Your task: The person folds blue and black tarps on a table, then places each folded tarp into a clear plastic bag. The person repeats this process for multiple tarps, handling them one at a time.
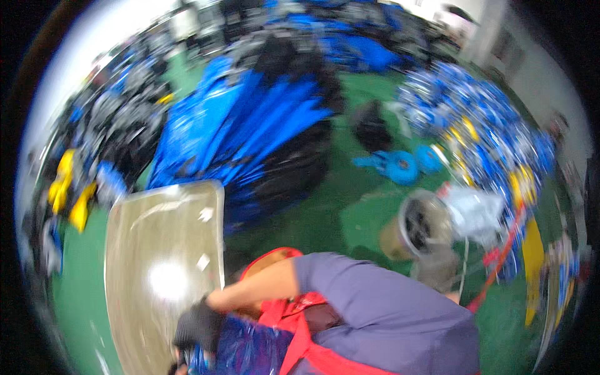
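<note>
My right arm, in a purple-grey sleeve, reaches across to the lower left, and much of the picture is smeared by motion. At its end my right hand [199,326], in a dark grey glove, curls over some crumpled blue plastic [201,359]. Shiny dark blue plastic [253,347] lies beside the wrist, against red straps [303,340]. Just past the hand is a pale, shallow, rectangular tub [147,244] with white scraps and a bright glare on its bottom. My left hand cannot be made out.
A large blue and black sack [244,137] stands ahead on the green floor. Dark bags [119,100] pile at left, blue-and-white plastic [475,106] at right. A bucket [422,222], a blue roll [400,167] and a red-rimmed object [272,257] are nearer.
</note>
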`<action>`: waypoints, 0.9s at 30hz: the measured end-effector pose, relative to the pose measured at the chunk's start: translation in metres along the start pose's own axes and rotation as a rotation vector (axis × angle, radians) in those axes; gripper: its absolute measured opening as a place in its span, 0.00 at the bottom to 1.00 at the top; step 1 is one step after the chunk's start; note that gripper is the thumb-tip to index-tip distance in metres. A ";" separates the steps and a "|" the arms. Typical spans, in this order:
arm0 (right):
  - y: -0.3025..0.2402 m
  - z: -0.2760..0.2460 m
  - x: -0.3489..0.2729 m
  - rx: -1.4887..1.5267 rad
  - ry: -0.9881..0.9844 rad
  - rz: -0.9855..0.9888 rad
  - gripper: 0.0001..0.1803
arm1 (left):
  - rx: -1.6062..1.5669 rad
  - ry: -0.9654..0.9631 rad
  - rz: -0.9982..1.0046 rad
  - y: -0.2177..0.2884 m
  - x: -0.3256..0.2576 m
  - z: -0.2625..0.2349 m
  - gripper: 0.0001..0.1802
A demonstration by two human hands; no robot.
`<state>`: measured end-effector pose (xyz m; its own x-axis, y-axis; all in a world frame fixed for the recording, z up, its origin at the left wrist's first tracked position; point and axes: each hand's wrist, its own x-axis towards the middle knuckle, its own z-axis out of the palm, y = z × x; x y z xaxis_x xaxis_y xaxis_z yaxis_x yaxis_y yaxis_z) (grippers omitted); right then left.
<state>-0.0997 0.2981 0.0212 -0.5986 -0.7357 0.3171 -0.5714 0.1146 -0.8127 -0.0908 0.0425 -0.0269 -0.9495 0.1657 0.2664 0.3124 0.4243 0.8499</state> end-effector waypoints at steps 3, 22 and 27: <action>0.013 -0.009 -0.007 0.651 0.162 -0.011 0.41 | -0.110 0.118 -0.124 -0.017 -0.014 -0.026 0.28; 0.028 0.038 0.023 0.273 0.495 0.301 0.40 | -0.590 0.416 -0.180 -0.020 -0.034 -0.033 0.49; 0.021 0.043 0.034 0.157 0.648 0.264 0.38 | -0.541 0.275 -0.186 -0.006 -0.045 -0.033 0.49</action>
<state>-0.1083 0.2471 -0.0063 -0.9466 -0.1470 0.2868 -0.3028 0.1009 -0.9477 -0.0511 0.0034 -0.0293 -0.9815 -0.1331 0.1376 0.1512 -0.0983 0.9836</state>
